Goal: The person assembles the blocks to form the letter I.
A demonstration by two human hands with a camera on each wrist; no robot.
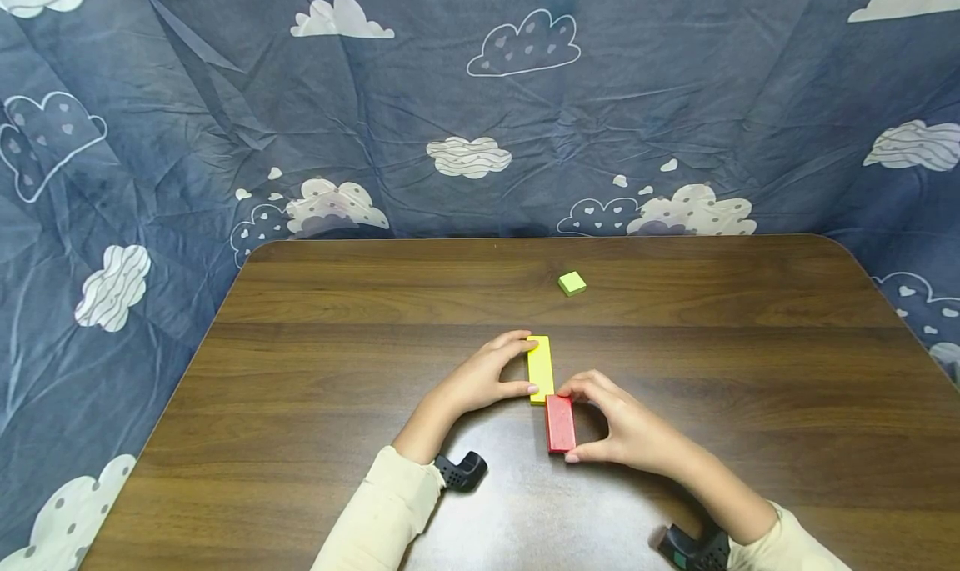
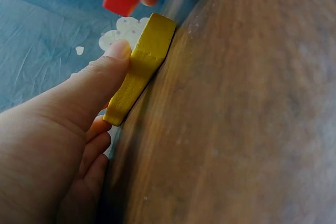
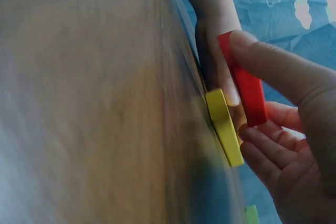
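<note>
A yellow rectangular block (image 1: 540,369) lies on the wooden table, its long side running away from me. My left hand (image 1: 480,381) pinches it by the near and far ends, thumb at the near one. The left wrist view shows the thumb pressed on the yellow block (image 2: 140,66). Between thumb and fingers, my right hand (image 1: 626,428) holds a red rectangular block (image 1: 560,423). In the right wrist view the red block (image 3: 245,82) is raised off the table, beside and above the yellow one. Seen from the head, its far end is close to the yellow block's near end.
Farther back on the table (image 1: 315,304) lies a small light-green square block (image 1: 572,283). Behind the table's far edge hangs a blue cloth (image 1: 420,79) with white clouds. Each wrist wears a black camera band (image 1: 462,471).
</note>
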